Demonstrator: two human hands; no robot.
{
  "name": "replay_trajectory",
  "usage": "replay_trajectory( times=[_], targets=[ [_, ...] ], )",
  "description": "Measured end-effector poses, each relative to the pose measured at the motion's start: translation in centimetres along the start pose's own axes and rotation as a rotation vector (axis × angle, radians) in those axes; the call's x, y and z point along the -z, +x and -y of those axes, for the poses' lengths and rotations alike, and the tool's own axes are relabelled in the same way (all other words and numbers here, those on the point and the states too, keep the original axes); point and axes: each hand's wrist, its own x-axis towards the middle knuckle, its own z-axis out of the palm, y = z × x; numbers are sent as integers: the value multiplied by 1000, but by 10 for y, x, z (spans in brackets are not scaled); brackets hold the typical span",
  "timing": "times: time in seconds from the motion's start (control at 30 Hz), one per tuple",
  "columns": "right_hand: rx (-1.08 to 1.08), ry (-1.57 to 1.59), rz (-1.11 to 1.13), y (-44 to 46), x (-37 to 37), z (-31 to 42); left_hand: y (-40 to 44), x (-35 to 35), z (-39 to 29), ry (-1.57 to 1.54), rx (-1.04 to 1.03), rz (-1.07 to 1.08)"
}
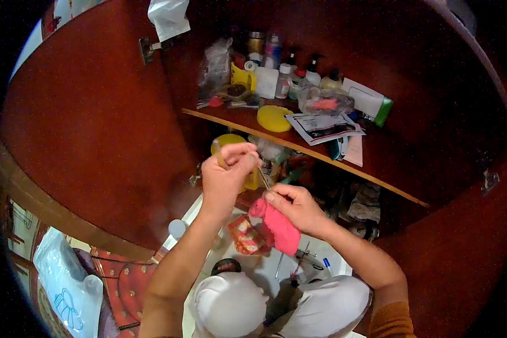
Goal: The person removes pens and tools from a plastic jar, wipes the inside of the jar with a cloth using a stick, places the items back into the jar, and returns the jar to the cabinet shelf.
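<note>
My left hand (pixel 229 172) is raised in front of the shelf edge, its fingers closed on a thin stick-like object (pixel 218 153) that slants up past the knuckles. A thin metallic rod (pixel 264 178) runs between the two hands. My right hand (pixel 294 207), lower and to the right, pinches the lower end of that rod and holds a pink cloth (pixel 280 230), which hangs below the fingers. Whether the stick and the rod are one piece is hidden by my left hand. A red and yellow packet (pixel 245 235) lies just below and left of the cloth.
A wooden shelf (pixel 332 159) holds bottles (pixel 283 81), a yellow lid (pixel 275 119), a sachet (pixel 321 128) and a white and green box (pixel 368 101). Below the hands, a white surface (pixel 265 276) bears metal rods and a blue cap (pixel 327 262). Cabinet doors flank both sides.
</note>
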Motion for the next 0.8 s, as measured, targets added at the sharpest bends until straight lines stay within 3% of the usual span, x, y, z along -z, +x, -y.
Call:
replay_trajectory(
  times=[0.13, 0.27, 0.5, 0.63, 0.73, 0.8],
  targets=[
    [-21, 101, -49, -7, -7, -1, 1, 14, -17, -112, 104, -134],
    [37, 149, 26, -19, -15, 2, -11, 8, -18, -192, 171, -98],
    [-35, 286, -15, -34, -12, 20, -29, -7, -24, -140, 159, -51],
    [-7, 354, -40, -40, -15, 22, -32, -11, -28, -168, 162, -9],
    [100, 203, -105, -36, -13, 6, -34, -9, -24, -144, 151, -12],
    [47, 323, -145, -37, -8, 3, -38, -3, -20, -169, 180, -5]
  ],
)
